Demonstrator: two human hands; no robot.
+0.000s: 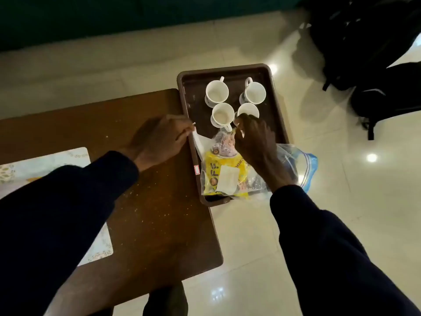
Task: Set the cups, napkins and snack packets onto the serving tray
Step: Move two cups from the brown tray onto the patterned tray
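A dark brown serving tray [227,73] juts past the right edge of the wooden table. Several white cups [216,91] stand upright in its far half. A clear zip bag [296,160] holding yellow snack packets [210,168] lies across the near half and hangs over the tray's right rim. A folded white napkin [226,179] rests on the packets. My left hand [157,140] pinches the corner of another white napkin [200,142] at the tray's left rim. My right hand [257,142] reaches over the bag, fingertips closed at the nearest cup; what they grip is hidden.
The brown wooden table [159,213] carries a pale patterned placemat [45,163] at the left. Black bags [376,53] sit on the glossy tiled floor at the upper right. A dark green wall runs along the top.
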